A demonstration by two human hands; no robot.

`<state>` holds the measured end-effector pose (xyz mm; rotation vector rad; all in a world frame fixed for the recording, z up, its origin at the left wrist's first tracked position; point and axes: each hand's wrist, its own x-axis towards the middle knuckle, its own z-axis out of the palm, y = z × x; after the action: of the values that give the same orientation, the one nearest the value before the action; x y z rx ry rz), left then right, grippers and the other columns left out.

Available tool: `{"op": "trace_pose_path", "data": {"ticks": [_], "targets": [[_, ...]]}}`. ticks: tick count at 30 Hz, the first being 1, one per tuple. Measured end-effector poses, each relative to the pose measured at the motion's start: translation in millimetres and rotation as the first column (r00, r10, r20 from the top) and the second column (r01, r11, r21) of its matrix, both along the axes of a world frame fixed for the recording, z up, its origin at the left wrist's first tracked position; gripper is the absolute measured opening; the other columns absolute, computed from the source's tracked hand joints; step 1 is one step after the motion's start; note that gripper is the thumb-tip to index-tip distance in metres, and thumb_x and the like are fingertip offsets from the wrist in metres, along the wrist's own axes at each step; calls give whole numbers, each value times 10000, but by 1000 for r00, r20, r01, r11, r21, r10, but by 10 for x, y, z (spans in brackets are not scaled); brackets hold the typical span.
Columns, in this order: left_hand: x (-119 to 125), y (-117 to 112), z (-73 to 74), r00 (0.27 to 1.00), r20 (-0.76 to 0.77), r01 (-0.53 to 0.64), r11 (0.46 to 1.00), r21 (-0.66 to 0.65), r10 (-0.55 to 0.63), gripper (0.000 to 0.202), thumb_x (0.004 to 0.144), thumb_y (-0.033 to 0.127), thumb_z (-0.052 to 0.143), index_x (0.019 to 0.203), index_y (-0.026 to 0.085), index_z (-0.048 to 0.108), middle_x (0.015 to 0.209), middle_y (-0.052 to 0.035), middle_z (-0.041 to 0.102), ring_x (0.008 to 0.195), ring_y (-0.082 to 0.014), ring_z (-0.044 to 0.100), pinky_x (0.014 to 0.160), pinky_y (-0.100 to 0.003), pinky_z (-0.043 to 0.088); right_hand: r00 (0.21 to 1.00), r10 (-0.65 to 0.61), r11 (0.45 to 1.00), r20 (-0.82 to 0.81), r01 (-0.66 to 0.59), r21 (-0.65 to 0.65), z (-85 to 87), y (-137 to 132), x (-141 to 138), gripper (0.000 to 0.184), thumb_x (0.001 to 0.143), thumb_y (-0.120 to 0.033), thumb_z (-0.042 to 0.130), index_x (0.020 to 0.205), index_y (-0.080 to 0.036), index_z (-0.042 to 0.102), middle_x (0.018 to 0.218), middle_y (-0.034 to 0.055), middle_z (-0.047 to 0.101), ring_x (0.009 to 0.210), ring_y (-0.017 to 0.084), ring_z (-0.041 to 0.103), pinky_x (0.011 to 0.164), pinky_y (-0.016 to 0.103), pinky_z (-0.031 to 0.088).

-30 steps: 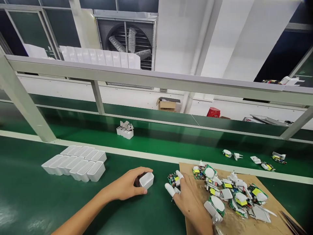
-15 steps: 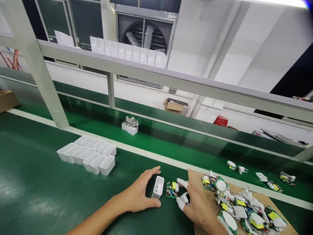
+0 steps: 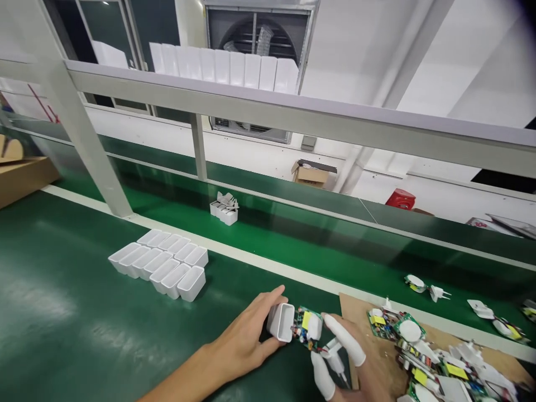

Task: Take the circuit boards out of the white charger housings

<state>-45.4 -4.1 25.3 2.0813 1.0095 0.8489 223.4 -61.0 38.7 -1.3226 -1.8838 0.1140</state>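
My left hand (image 3: 245, 340) grips a small white plastic shell (image 3: 281, 322), tipped so its open end faces right. My right hand (image 3: 341, 357), with white finger cots on thumb and fingers, holds a green circuit board with a white plug end (image 3: 312, 330) right at the shell's mouth. Both hands hover just above the green work surface (image 3: 62, 329), close to the front edge of the view. Whether the board's tip is inside the shell, I cannot tell.
Two rows of empty white shells (image 3: 161, 262) stand to the left. A brown cardboard sheet (image 3: 355, 310) at the right bears a heap of circuit boards (image 3: 435, 357). On the conveyor belt (image 3: 293, 245) behind lie a cluster of white parts (image 3: 225, 207) and loose plug pieces (image 3: 435, 290).
My left hand lifted the shell and tipped it on its side. My right hand picked the circuit board up and brought it to the shell's opening. The view swung left.
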Motion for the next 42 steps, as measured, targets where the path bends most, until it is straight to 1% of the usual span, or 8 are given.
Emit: {"op": "trace_pose_path", "data": {"ticks": [4, 7, 11, 19, 24, 30, 38, 42], "targets": [[20, -7, -28, 1000, 5, 18, 996, 87, -18, 914, 987, 161, 662, 1678, 407, 117, 1528, -99, 571, 1383, -295, 581, 1187, -507, 490, 988, 76, 977, 138, -101, 188, 35, 49, -82, 576, 935, -220, 623, 1499, -257, 511, 1266, 114, 738, 1177, 329, 735, 1034, 478, 606], [24, -5, -33, 1000, 3, 14, 994, 109, -14, 928, 976, 113, 645, 1677, 408, 114, 1517, -90, 582, 1376, -284, 586, 1184, -517, 493, 979, 78, 957, 189, -127, 259, -2, 111, -118, 613, 906, -167, 621, 1507, -208, 504, 1231, 123, 751, 1131, 332, 748, 987, 477, 634], [20, 13, -38, 999, -20, 28, 994, 110, -26, 952, 974, 97, 647, 1677, 422, 93, 1520, -76, 581, 1392, -271, 564, 1188, -503, 489, 972, 90, 954, 219, -147, 261, -60, 139, -151, 649, 887, -118, 575, 1522, -190, 461, 1224, 130, 749, 1138, 336, 732, 987, 518, 627], [51, 24, -39, 998, -18, 70, 988, 135, -68, 930, 990, 85, 620, 1684, 396, 83, 1518, -82, 586, 1403, -270, 542, 1194, -500, 479, 981, 135, 957, 142, -166, 238, -114, 134, -177, 679, 880, -90, 570, 1535, -207, 434, 1261, 136, 732, 1184, 350, 699, 1028, 591, 576], [70, 18, -1, 997, -5, 71, 982, 173, -71, 927, 980, 65, 613, 1681, 393, 103, 1485, -87, 611, 1372, -276, 569, 1162, -502, 509, 984, 136, 950, 117, -163, 265, -107, 151, -199, 658, 908, -112, 575, 1544, -222, 447, 1236, 130, 739, 1138, 333, 725, 1004, 564, 605], [67, 16, -5, 998, -19, 64, 982, 176, -62, 934, 962, 59, 631, 1677, 379, 123, 1487, -85, 614, 1374, -276, 564, 1167, -498, 504, 987, 121, 914, 106, -153, 376, -126, 209, -215, 553, 956, -162, 539, 1507, -197, 508, 1175, 119, 756, 1077, 300, 739, 948, 511, 639], [69, 15, -36, 997, -17, 71, 986, 151, -70, 914, 987, 115, 667, 1675, 377, 126, 1481, -87, 615, 1370, -271, 559, 1168, -495, 490, 970, 113, 932, 214, -178, 315, 80, 150, -146, 553, 929, -140, 607, 1473, -158, 515, 1179, 132, 756, 1079, 299, 735, 929, 501, 647], [91, 15, -34, 997, -12, 74, 984, 161, -73, 910, 991, 123, 667, 1677, 376, 124, 1479, -92, 621, 1367, -275, 562, 1164, -507, 489, 965, 122, 934, 232, -191, 303, 90, 150, -160, 574, 937, -137, 602, 1498, -166, 486, 1195, 125, 753, 1086, 298, 738, 931, 499, 650]]}}
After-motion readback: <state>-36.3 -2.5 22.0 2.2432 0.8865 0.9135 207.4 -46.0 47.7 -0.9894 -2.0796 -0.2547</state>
